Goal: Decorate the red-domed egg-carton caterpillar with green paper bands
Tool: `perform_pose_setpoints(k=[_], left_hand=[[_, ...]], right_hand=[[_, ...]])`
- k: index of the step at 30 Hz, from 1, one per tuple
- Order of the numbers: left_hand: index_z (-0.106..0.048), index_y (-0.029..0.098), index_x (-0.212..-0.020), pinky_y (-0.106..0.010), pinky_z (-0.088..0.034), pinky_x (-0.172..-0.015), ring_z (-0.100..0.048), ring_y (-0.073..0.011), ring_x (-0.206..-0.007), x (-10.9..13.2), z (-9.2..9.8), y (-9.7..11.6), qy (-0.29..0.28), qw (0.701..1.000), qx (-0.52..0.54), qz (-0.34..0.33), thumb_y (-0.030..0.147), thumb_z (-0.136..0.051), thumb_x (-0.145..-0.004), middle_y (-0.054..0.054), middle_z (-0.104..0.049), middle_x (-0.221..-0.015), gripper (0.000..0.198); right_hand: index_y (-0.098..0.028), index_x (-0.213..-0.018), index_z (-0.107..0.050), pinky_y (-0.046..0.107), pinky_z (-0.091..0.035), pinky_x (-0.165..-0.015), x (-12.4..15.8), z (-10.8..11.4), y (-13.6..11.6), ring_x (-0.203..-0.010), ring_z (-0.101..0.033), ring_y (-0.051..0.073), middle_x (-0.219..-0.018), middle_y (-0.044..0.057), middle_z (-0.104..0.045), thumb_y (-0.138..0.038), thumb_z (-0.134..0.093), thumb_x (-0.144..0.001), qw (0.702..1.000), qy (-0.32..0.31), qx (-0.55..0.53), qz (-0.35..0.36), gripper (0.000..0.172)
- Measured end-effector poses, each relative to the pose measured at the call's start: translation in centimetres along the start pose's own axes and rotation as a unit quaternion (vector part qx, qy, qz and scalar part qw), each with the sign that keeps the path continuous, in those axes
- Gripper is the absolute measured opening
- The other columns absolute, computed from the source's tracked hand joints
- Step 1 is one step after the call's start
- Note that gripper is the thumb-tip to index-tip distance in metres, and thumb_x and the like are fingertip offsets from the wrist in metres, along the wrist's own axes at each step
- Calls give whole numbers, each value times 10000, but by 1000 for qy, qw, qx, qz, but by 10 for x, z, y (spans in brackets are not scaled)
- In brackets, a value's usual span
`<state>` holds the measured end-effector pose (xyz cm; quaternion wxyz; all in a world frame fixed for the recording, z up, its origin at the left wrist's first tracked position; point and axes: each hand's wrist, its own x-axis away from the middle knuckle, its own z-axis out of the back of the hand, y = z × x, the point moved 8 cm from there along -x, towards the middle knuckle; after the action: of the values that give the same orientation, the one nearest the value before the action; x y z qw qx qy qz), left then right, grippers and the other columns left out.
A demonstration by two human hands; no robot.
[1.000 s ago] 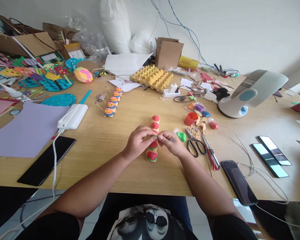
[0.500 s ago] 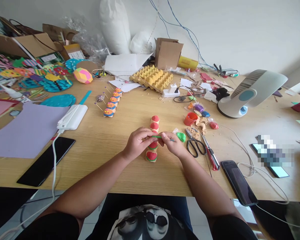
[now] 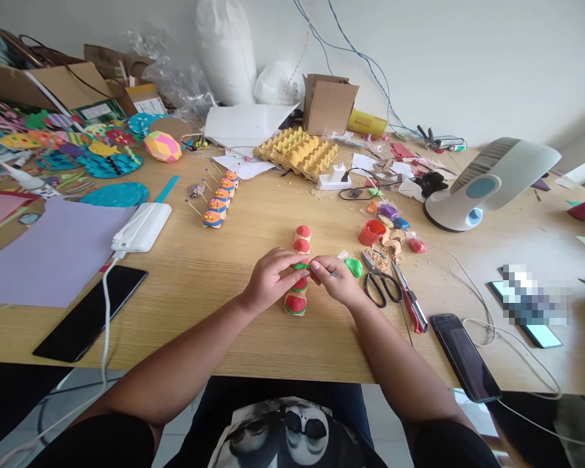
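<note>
A row of red-topped egg-carton cups (image 3: 301, 245) with green bands lies on the wooden table (image 3: 224, 273) in front of me. My left hand (image 3: 269, 279) and my right hand (image 3: 336, 279) meet over the middle of that row. Both pinch a thin green clay strip (image 3: 302, 266) and press it against a cup. The cups under my fingers are hidden. A lump of green clay (image 3: 354, 266) lies just right of my right hand.
Black scissors (image 3: 381, 283) and a red craft knife (image 3: 412, 300) lie to the right, with an orange tape roll (image 3: 372, 231) and clay packets behind. Phones (image 3: 465, 356) (image 3: 90, 312), a power bank (image 3: 142, 227), a yellow egg tray (image 3: 297, 151), a fan (image 3: 487, 182) and purple paper (image 3: 53, 250) surround me.
My fingers have shifted slightly along the green strip and closed nearer together over the cup. Nothing else on the table has moved.
</note>
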<state>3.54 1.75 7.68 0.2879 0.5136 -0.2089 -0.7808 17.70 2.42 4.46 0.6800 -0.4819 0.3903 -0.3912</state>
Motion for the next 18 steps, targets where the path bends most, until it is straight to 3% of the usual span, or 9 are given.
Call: perform_pose_setpoints(k=[5, 10, 15, 18], left_hand=[[-773, 234, -1069, -279, -567, -733, -699, -155, -857, 2, -2, -7, 6, 999, 28, 34, 271, -717, -909, -50, -769, -964, 174], [-778, 231, -968, -294, -535, -723, -658, -144, -753, 0, 4, 6, 13, 999, -28, -33, 302, -740, -891, -21, -750, -823, 111], [-749, 226, -1137, -333, -548, -810, -686, -178, -870, -2, 4, 7, -3, 998, -48, -35, 348, -738, -891, -61, -777, -976, 275], [-744, 227, -1139, -317, -558, -811, -694, -171, -887, -3, 3, 7, 3, 999, -27, -33, 308, -733, -898, -58, -776, -990, 255]], right_hand=[[-196, -662, -510, 269, -359, -599, 0, 0, -4, -602, -423, 122, -625, -18, -479, -637, -459, -987, 999, 0, 28, 20, 550], [-193, -691, -546, 265, -355, -595, 1, -1, -4, -617, -430, 125, -635, -20, -491, -674, -540, -931, 1000, -7, 6, -2, 538], [-188, -657, -538, 267, -331, -576, 0, -2, 0, -587, -399, 116, -603, -23, -465, -666, -521, -945, 999, 0, -28, -29, 559], [-186, -640, -523, 267, -322, -574, 0, -1, 0, -580, -392, 111, -603, -22, -464, -657, -512, -954, 999, 4, -32, -22, 567]])
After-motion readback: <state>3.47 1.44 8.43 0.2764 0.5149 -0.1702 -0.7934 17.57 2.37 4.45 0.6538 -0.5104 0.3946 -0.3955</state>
